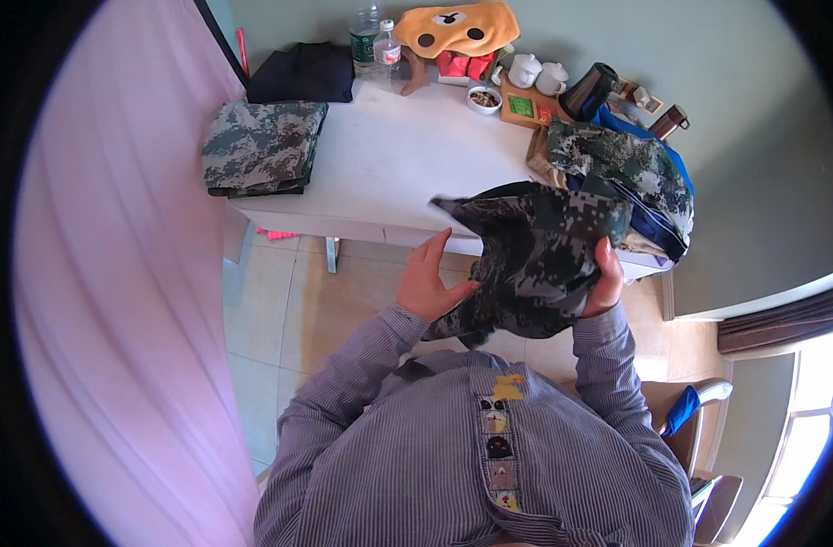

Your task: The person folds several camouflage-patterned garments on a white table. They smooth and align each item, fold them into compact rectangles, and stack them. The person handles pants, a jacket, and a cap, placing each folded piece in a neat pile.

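Observation:
In front of my body hangs a bunched camouflage garment [539, 260], dark green and grey with a pixel pattern. My right hand [604, 277] grips its right edge, the thumb over the cloth. At its left side is my left hand [433, 277], fingers spread and pointing up; its thumb reaches the cloth, but whether it touches is unclear. A loose corner of the garment sticks out to the left, slightly blurred. On the white table's left end lies a folded camouflage garment [262, 147], with a folded black garment [303, 74] behind it.
On the white table [402, 150], a clothing pile [635, 171] covers the right end. Along the back stand plastic bottles [387, 48], a small bowl [484, 100], lidded white cups [524, 70] and a kettle [589, 91]. A pink curtain [129, 273] hangs left; a chair [690, 417] stands right.

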Demonstrator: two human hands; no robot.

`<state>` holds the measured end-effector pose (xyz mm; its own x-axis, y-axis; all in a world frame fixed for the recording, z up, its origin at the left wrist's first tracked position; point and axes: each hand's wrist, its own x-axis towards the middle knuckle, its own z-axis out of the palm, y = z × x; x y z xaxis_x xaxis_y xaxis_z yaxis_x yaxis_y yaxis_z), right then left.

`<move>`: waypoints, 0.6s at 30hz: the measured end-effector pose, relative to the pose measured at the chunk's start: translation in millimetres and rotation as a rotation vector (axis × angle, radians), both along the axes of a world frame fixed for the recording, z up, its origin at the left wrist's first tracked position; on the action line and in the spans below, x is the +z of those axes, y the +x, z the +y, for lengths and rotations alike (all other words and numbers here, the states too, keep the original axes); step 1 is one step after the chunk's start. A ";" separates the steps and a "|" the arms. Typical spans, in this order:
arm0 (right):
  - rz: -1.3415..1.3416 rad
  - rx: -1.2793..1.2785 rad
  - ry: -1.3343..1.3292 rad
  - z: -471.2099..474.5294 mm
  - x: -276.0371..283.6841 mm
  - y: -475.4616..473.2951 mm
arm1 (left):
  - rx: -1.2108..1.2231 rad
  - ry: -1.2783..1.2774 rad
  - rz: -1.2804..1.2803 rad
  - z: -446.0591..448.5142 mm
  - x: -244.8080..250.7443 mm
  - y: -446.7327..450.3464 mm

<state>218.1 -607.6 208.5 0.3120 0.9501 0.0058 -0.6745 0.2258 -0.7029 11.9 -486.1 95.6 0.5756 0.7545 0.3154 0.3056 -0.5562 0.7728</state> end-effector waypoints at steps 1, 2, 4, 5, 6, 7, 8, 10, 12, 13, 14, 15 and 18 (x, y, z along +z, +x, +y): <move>-0.010 0.043 0.033 -7.1 2.8 4.6 | 0.012 0.033 0.058 -0.9 -3.8 5.4; -0.020 0.084 0.066 -16.2 5.2 13.0 | 0.053 0.045 0.046 0.4 -13.7 11.3; 0.046 0.156 0.139 -32.2 4.5 34.9 | 0.103 0.005 0.015 7.4 -32.2 20.2; 0.051 0.175 0.190 -38.6 4.1 46.2 | 0.127 -0.017 0.001 11.6 -39.8 23.6; 0.084 0.201 0.284 -43.6 2.4 54.7 | 0.097 -0.200 -0.017 18.1 -45.2 29.1; 0.114 0.229 0.382 -48.3 1.3 63.2 | 0.080 -0.349 -0.070 23.5 -45.5 35.9; 0.123 0.214 0.419 -54.3 -1.0 69.5 | 0.062 -0.498 -0.122 28.3 -44.9 43.6; 0.145 0.195 0.496 -64.1 -5.8 81.4 | -0.003 -0.659 -0.253 43.6 -52.8 56.9; 0.051 0.172 0.572 -65.7 -3.5 93.4 | -0.022 -0.660 -0.328 50.2 -52.6 75.6; 0.003 0.156 0.609 -66.6 -3.0 99.7 | -0.036 -0.662 -0.363 51.3 -46.2 85.2; -0.046 0.139 0.644 -68.0 -2.8 105.3 | -0.115 -0.765 -0.379 53.0 -38.9 91.0; -0.056 0.027 0.523 -76.8 -11.2 116.2 | -0.167 -0.756 -0.293 52.0 -22.6 94.9; -0.123 -0.001 0.343 -76.1 -1.3 152.4 | 0.058 -0.871 -0.522 57.7 -23.5 93.0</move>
